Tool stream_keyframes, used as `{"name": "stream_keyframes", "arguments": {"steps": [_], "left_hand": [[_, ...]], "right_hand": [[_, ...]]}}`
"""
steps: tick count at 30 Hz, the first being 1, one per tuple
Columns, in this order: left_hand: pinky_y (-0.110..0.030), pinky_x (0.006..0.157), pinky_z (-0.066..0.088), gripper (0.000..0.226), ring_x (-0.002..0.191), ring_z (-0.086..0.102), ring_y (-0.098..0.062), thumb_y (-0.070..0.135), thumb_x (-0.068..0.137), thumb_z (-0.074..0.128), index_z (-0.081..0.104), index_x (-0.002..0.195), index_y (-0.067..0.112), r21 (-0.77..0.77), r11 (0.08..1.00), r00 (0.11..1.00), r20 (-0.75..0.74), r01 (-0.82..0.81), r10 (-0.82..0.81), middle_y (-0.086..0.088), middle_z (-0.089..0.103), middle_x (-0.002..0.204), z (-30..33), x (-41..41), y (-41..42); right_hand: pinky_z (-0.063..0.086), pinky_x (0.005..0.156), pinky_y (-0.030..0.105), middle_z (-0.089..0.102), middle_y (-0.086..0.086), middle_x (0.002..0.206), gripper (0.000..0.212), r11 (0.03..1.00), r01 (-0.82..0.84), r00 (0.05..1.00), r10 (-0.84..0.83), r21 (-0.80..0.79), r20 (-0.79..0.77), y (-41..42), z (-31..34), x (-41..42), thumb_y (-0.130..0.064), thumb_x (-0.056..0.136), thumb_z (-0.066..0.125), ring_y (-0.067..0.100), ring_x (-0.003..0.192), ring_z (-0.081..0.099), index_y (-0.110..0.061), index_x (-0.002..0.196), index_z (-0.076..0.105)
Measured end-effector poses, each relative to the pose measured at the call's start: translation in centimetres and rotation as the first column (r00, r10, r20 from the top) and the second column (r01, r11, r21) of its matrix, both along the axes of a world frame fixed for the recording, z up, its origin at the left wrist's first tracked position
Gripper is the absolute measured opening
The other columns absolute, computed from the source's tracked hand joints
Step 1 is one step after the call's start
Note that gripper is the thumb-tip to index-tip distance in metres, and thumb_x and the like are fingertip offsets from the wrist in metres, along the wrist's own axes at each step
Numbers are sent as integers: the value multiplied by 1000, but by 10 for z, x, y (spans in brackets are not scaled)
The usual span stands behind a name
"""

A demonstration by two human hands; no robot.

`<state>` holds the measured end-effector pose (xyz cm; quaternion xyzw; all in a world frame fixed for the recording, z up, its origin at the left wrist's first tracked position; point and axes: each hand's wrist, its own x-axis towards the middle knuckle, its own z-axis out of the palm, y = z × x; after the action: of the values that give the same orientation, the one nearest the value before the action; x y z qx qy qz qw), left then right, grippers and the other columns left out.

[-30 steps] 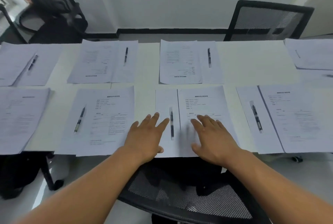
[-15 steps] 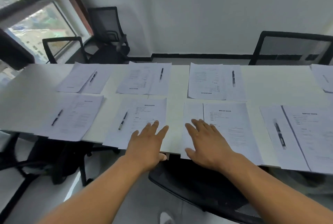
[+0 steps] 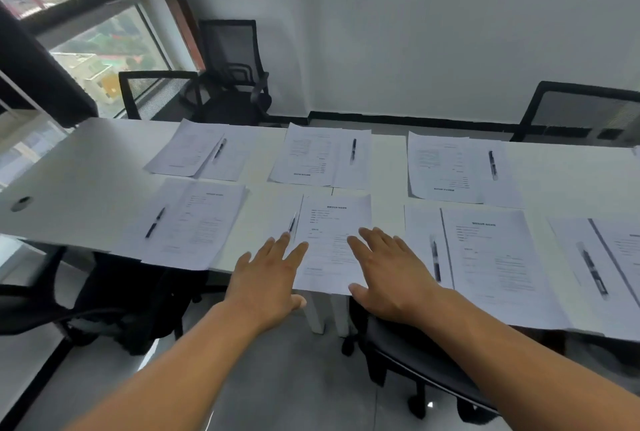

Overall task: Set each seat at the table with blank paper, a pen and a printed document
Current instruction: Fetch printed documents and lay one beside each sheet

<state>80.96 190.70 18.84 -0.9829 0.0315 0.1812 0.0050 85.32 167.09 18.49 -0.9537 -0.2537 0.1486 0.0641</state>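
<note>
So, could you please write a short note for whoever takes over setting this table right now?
Left hand: open, empty, over the near table edge.
Right hand: open, flat on the printed document of the seat in front.
That seat's pen lies on blank paper left of the document.
Done: seven sets visible, three far, four near, each with paper and pen.
Left: the bare left end has no set; the right end is out of view.

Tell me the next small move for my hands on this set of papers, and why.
Probably lower both open hands, left hand and right hand, and square the printed document beside its pen; it overhangs the table edge.
</note>
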Motion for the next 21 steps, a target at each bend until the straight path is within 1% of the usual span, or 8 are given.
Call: {"name": "stream_keyframes", "arguments": {"steps": [5, 9, 16, 18, 21], "left_hand": [[-56, 134, 19, 107, 170, 1, -27, 59, 98, 70, -2, 174, 37, 0, 1000, 1000, -26, 8, -8, -3, -6, 184, -10, 5, 77], [-56, 133, 17, 107, 170, 2, -27, 59, 98, 70, -2, 174, 36, -17, 999, 998, -49, 44, -44, -3, -6, 184, -14, 16, 110], [-55, 134, 17, 106, 170, 4, -27, 58, 98, 71, -1, 174, 37, -54, 993, 990, -91, 106, -111, -3, -6, 184, -31, 47, 117], [-55, 134, 17, 106, 170, 5, -26, 57, 98, 71, 0, 174, 37, -49, 992, 989, -92, 115, -119, -2, -5, 184, -36, 55, 117], [-54, 134, 17, 105, 170, 6, -25, 57, 99, 71, 0, 174, 38, -55, 994, 986, -131, 96, -102, -1, -5, 184, -50, 71, 116]], "right_hand": [[14, 135, 53, 8, 8, 180, 86, 998, 36, 999, -37, -51, -21, 60, -6, -5, -52, 102, 55, 31, 167, 7, -23, 170, 12], [13, 135, 52, 7, 8, 180, 85, 995, 75, 996, -77, -70, -34, 91, -10, -3, -52, 103, 53, 31, 167, 6, -22, 171, 11], [12, 135, 52, 5, 8, 180, 84, 988, 123, 987, -131, -91, -90, 102, -22, 17, -52, 104, 52, 30, 167, 4, -23, 171, 10], [12, 135, 53, 5, 8, 180, 85, 987, 130, 985, -140, -96, -98, 100, -29, 25, -52, 103, 52, 30, 167, 4, -23, 171, 10], [13, 135, 53, 4, 7, 181, 85, 986, 132, 980, -145, -99, -139, 95, -46, 47, -52, 103, 51, 30, 167, 4, -23, 171, 10]]}}
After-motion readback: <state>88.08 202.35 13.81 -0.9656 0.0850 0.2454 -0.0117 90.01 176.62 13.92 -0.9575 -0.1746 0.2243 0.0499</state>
